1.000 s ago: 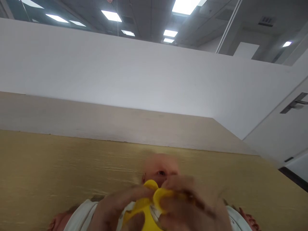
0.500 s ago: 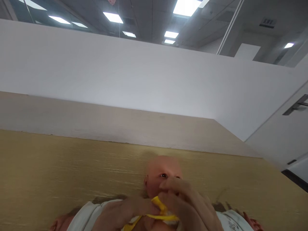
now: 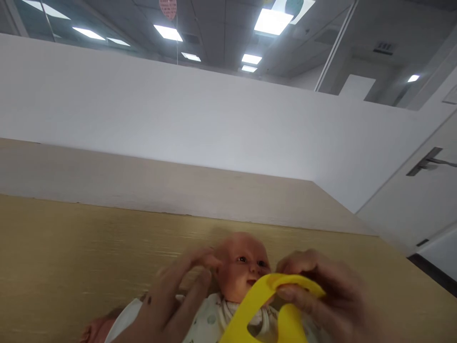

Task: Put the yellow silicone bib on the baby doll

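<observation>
A baby doll (image 3: 237, 269) lies face up on the wooden tabletop, in a pale patterned outfit. My right hand (image 3: 328, 290) pinches the neck strap of a yellow bib (image 3: 244, 309) between thumb and fingers. The bib hangs over the doll's chest, and its lower part runs out of the picture. Beside the doll's head, on the left, is my left hand (image 3: 174, 295), its thumb and fingers apart with nothing between them. Its fingertips are close to the doll's ear; motion blur hides whether they touch.
The tan tabletop (image 3: 89, 252) runs to a raised lighter ledge (image 3: 160, 186) at the back. Behind that stands a white wall (image 3: 185, 114) topped with glass. A door with a metal handle (image 3: 424, 162) is at the right.
My hands have moved apart from the doll's neck. The right hand has lifted the yellow bib to the right, and my left hand has let go of it, uncovering the doll's face.
</observation>
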A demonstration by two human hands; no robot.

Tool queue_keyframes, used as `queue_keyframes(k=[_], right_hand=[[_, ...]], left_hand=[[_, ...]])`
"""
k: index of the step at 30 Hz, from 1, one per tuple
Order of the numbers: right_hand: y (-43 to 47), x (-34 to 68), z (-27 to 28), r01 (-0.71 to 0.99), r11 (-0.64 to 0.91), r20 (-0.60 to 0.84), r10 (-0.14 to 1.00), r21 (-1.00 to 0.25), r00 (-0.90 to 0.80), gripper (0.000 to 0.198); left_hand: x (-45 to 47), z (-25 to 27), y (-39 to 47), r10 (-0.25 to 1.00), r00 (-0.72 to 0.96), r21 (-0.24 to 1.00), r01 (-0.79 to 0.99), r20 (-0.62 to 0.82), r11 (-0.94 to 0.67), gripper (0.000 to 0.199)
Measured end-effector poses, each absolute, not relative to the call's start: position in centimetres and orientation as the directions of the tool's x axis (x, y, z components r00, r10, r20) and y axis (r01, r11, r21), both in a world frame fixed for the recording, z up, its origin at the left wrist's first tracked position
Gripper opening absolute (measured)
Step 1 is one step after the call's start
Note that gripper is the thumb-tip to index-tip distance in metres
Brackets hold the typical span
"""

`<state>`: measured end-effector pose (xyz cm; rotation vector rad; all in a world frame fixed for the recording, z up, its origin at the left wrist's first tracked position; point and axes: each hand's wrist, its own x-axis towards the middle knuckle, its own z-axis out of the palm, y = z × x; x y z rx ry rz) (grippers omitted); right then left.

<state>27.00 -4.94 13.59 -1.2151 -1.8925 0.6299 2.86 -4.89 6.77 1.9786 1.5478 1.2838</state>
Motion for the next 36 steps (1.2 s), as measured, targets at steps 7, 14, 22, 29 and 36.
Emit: queue_keyframes(k=[7,14,22,29,36], right_hand=[[-4.0,34.6,18.9,0.522,0.172,0.209,0.978,-0.836,0.011,0.021],[-4.5,38.1,24.5,0.513,0.075,0.324,0.850,-0.855,0.415,0.047],[-1.4,39.7,26.6,0.572,0.232,0.489,0.800,-0.786,0.347,0.037],[2.0,39.8,25.8,0.489,0.149,0.409,0.775,-0.859,0.482,0.037],[3.4,42.5,22.8,0.562,-0.054,0.300,0.802,-0.825,0.517,0.031]], left_hand=[[2.0,3.8,-1.0,0.873,0.092,0.666,0.610,0.478,-0.429,0.022],[2.3,3.6,-1.1,0.919,0.342,0.439,0.807,0.195,-0.394,0.017],[2.6,2.9,-1.4,0.882,0.457,0.244,0.848,0.112,-0.470,0.025],[2.7,3.4,-1.8,0.865,0.499,0.172,0.849,0.053,-0.500,0.028],[2.8,2.9,-1.9,0.853,0.517,0.134,0.843,0.067,-0.521,0.033]])
